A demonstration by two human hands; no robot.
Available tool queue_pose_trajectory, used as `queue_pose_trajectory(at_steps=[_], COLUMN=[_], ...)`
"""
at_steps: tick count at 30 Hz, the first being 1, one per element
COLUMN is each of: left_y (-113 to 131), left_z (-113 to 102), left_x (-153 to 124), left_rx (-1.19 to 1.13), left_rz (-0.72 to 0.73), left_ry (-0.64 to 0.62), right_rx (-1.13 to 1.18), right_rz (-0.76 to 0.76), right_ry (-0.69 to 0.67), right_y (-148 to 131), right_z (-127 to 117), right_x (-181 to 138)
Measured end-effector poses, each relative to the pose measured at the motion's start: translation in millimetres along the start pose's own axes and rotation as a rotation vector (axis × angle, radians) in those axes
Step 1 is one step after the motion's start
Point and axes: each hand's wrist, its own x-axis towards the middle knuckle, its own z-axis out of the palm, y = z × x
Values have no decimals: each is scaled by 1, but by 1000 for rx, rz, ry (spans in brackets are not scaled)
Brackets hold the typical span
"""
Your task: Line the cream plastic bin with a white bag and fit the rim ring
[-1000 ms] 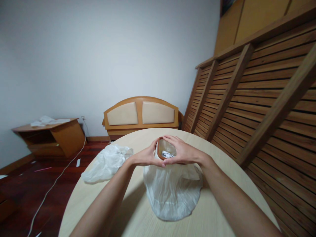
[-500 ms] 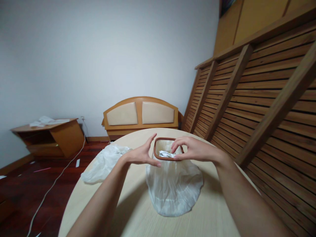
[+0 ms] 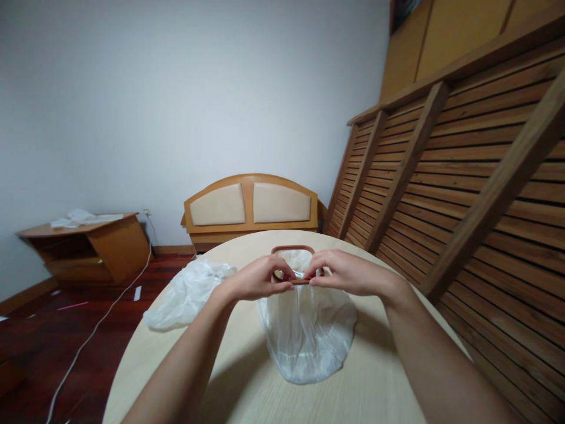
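Observation:
On the round table stands a small trash bin with a brown rim (image 3: 292,247), its body hidden by a thin white plastic bag (image 3: 311,335). The bag hangs from the near side and fans out over the tabletop. My left hand (image 3: 260,278) pinches the near edge of the rim, thumb outside and fingers inside. Close beside it, my right hand (image 3: 342,273) pinches the same edge in the same way. Something white lies inside the opening, mostly covered by my fingers.
Left of the bin, a crumpled white plastic bag (image 3: 189,294) lies on the round table (image 3: 371,377). Behind the table is a padded headboard (image 3: 251,203). Slatted wooden panels (image 3: 441,176) lean at the right. A low cabinet (image 3: 115,247) and a white cable (image 3: 95,335) are at left.
My left hand has moved right and closed on the near rim. My right hand has closed there too. The bin and draped bag have shifted slightly left.

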Motion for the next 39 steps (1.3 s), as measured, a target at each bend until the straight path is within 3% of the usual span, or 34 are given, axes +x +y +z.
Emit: queue_pose_trajectory(at_steps=[8, 39], left_y=[3, 7], left_z=[0, 0], left_x=[-1, 0], left_rx=[136, 71], left_rz=[26, -72], left_ry=[-12, -35], right_rx=[-21, -82], right_rz=[39, 19], right_ry=[17, 14], right_y=[1, 9], right_z=[2, 6], right_x=[2, 2])
